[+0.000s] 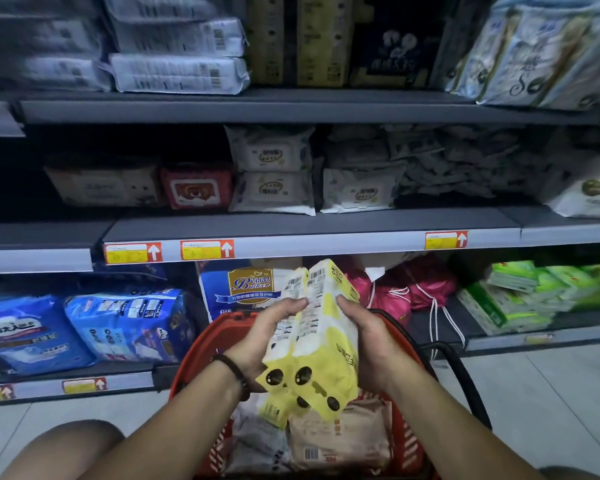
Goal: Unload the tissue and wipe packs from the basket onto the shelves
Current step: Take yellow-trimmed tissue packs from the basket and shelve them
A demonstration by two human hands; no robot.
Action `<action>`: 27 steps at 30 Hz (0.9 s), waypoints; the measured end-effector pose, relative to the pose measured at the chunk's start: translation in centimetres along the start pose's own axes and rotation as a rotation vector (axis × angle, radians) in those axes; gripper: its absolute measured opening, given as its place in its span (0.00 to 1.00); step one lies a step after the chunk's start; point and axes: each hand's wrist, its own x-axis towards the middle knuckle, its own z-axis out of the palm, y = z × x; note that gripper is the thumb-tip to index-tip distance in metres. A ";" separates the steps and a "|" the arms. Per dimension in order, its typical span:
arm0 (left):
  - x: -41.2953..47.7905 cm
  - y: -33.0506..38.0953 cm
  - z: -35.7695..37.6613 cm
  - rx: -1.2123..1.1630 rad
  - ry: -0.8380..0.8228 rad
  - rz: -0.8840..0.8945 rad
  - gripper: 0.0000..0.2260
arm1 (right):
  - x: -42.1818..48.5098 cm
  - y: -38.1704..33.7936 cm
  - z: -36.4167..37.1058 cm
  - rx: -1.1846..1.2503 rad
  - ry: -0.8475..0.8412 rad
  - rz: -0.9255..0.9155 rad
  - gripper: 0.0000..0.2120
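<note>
Left hand [257, 337] and right hand [368, 344] curled around a yellow-and-white bundle of tissue packs [312, 341], one hand on each side, fingers pressing into the soft wrap. Dark bead bracelet [232, 370] on the left wrist. Two packs side by side, barcodes and small print on the upper face, black round dots at the near end, far end tilted up. Held just above the red basket [187, 358], over a beige pack [336, 438] lying inside. Beyond, the grey middle shelf [309, 233] carrying white wipe packs [272, 174].
</note>
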 end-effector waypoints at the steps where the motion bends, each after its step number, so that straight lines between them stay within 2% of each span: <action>1: -0.1 0.1 0.1 0.031 0.018 -0.044 0.13 | -0.1 -0.1 0.4 0.046 -0.004 -0.013 0.21; 4: 0.3 0.6 0.1 0.119 0.037 -0.123 0.20 | -0.1 -0.4 1.3 0.136 0.040 -0.092 0.18; 6: 0.4 1.3 -0.1 0.228 0.092 -0.106 0.25 | 0.1 -0.6 1.9 0.136 0.116 -0.105 0.18; 9: -0.2 2.0 0.3 0.385 0.116 -0.141 0.30 | 1.6 -0.3 2.1 0.146 0.310 -0.163 0.29; 11: -0.6 1.7 0.7 0.450 0.189 -0.019 0.30 | 2.1 -0.3 2.6 0.183 0.460 -0.233 0.37; 13: -0.8 1.5 0.6 0.519 0.271 0.247 0.26 | 3.2 -0.3 2.1 0.222 0.578 -0.286 0.52; 14: -0.9 1.5 0.6 0.567 0.248 0.329 0.24 | 3.8 -0.1 1.5 0.239 0.598 -0.308 0.58; 16: -0.7 1.2 0.3 0.648 0.186 0.403 0.25 | 4.6 -0.3 0.8 0.261 0.572 -0.316 0.61; 18: -0.1 0.9 -0.2 0.620 0.233 0.434 0.25 | 3.7 -1.4 1.5 0.225 0.491 -0.296 0.61; 20: 0.3 1.3 -0.6 0.494 0.272 0.463 0.25 | 1.7 -3.2 2.5 0.193 0.425 -0.270 0.60; 21: 0.4 1.8 -0.9 0.386 0.254 0.465 0.23 | 0.8 -4.0 2.7 0.152 0.383 -0.290 0.56; 23: 0.5 3.1 -1.2 0.177 0.185 0.430 0.19 | -0.4 -5.4 2.3 0.030 0.354 -0.371 0.42; 25: 0.3 4.2 -1.4 0.108 0.137 0.370 0.16 | -1.2 -6.3 1.6 -0.090 0.318 -0.450 0.32; 27: -0.1 4.7 -1.5 0.096 0.112 0.322 0.21 | -1.6 -6.7 1.5 -0.179 0.256 -0.464 0.34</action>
